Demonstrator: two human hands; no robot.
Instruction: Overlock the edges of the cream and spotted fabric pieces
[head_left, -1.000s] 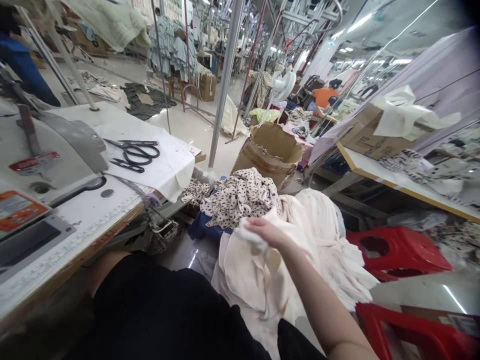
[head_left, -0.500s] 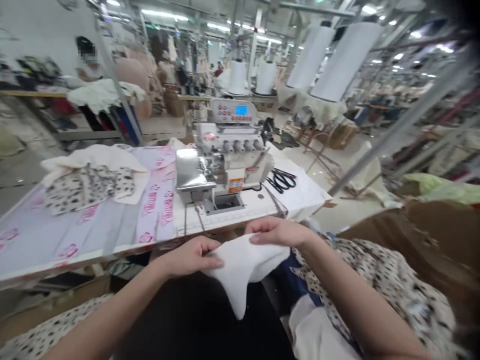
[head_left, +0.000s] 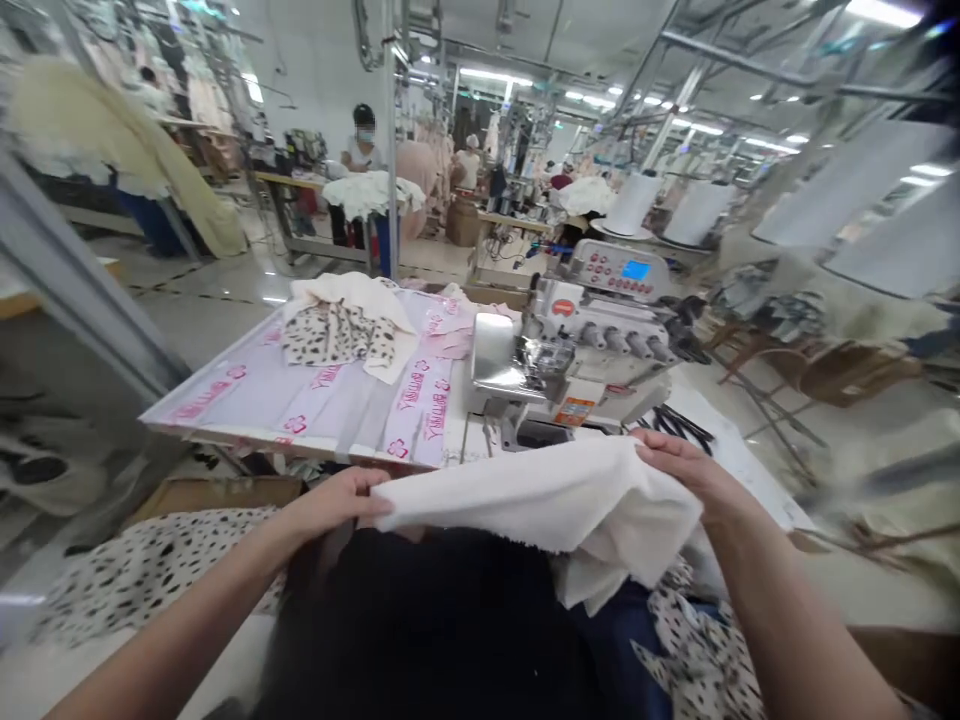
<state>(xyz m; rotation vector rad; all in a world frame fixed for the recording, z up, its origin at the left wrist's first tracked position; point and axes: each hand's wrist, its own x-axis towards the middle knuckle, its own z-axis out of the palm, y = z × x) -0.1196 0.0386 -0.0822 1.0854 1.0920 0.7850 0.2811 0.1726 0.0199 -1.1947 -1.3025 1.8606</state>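
The hands have drawn apart since half a second ago, pulling the white fabric piece (head_left: 540,495) from a drooping bunch into a wide span above the lap, just short of the table (head_left: 247,400) edge. The left hand (head_left: 337,500) pinches one end; the right hand (head_left: 675,465) closes its fingers over the other, gathered end. Soft, light and limp, it would likely sag unless held by its edges. On the table stand an overlock sewing machine (head_left: 592,340), spotted fabric (head_left: 337,335) and scissors (head_left: 679,425), in a crowded garment workshop.
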